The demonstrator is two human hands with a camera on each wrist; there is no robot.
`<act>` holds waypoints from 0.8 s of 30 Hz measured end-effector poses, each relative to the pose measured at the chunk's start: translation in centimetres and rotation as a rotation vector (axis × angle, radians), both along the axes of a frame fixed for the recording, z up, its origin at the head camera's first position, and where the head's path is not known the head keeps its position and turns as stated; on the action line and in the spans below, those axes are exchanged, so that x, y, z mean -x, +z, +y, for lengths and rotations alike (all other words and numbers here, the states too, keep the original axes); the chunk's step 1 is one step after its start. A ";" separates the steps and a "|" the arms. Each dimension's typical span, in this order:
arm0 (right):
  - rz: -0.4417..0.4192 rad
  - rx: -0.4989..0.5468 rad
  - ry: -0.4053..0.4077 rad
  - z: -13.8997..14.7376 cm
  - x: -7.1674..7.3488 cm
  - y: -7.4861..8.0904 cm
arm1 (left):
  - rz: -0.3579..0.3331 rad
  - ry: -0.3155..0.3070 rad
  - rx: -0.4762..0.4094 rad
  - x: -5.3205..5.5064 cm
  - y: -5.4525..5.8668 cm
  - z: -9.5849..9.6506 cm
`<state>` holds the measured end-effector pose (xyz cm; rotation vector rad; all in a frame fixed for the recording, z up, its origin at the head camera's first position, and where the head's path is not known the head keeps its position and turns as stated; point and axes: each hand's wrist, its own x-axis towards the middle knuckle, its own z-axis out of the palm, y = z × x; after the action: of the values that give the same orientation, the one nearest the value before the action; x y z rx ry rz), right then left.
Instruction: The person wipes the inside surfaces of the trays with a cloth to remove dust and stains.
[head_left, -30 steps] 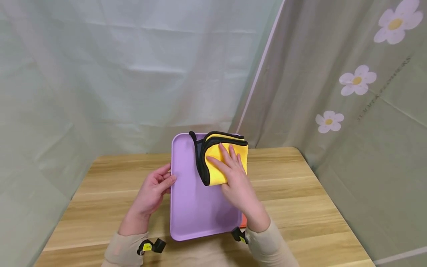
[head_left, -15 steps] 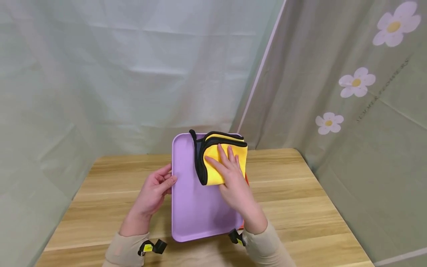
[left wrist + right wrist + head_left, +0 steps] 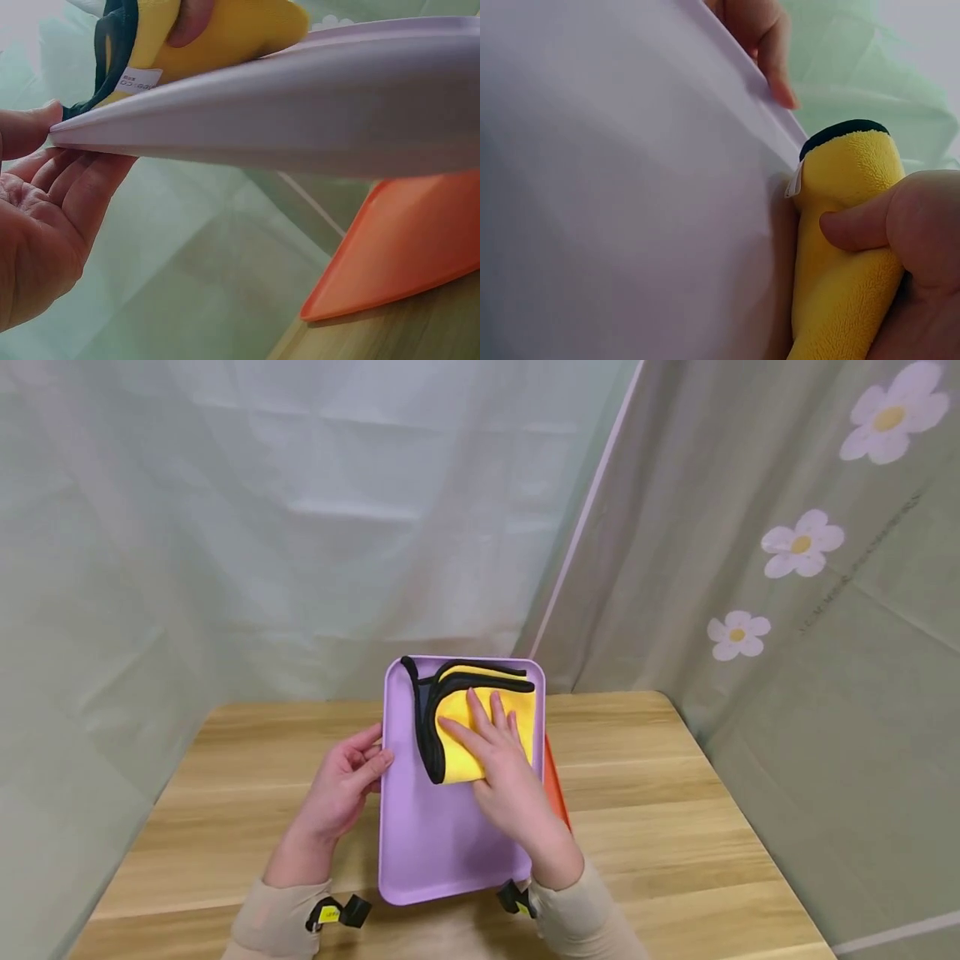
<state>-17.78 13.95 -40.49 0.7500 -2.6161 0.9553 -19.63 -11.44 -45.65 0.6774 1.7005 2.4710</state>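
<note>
A purple tray [image 3: 427, 852] is held up and tilted above the table. My left hand [image 3: 345, 785] grips its left rim, thumb on top and fingers underneath, as the left wrist view shows. Against the tray's upper right part lies a folded yellow cloth [image 3: 487, 727] with black edging and a small white label [image 3: 139, 79]. My right hand [image 3: 502, 777] holds this cloth, fingers spread over its face and thumb [image 3: 855, 223] pressed into its near side. Part of the tray's inner surface is hidden behind the right hand and the cloth.
An orange flat piece, perhaps another tray [image 3: 397, 247], sits on the wooden table [image 3: 675, 827] below the purple one, mostly hidden by it. Pale curtains [image 3: 300, 527] stand behind and on both sides, with white flowers printed on the right one.
My right hand and the cloth have slid left across the tray, baring its right rim. More of the orange piece shows at the right. My left hand keeps its grip, barely moved.
</note>
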 end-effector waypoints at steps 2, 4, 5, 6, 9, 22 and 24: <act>0.011 -0.008 0.008 -0.3 -0.2 -0.1 | -0.002 0.005 -0.010 -0.2 -0.1 0.0; 0.023 -0.016 0.013 -0.5 -0.3 -0.1 | -0.004 0.013 -0.011 -0.2 -0.1 0.1; 0.030 -0.020 0.016 -0.6 -0.3 -0.1 | -0.005 0.021 -0.008 -0.2 -0.1 0.1; 0.037 -0.024 0.019 -0.7 -0.4 -0.1 | -0.006 0.029 -0.003 -0.3 0.0 0.1; 0.040 -0.021 0.032 -1.1 -0.4 0.0 | -0.007 0.045 0.012 -0.2 0.1 0.0; 0.037 -0.067 0.078 -2.5 -0.6 -0.1 | -0.025 0.058 -0.002 0.0 0.1 0.0; 0.036 -0.068 0.081 -2.6 -0.7 -0.2 | -0.026 0.059 -0.002 -0.1 0.0 0.0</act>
<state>-17.10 11.35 -40.67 0.8881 -2.6164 0.8688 -19.52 -11.45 -45.66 0.6013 1.7333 2.5096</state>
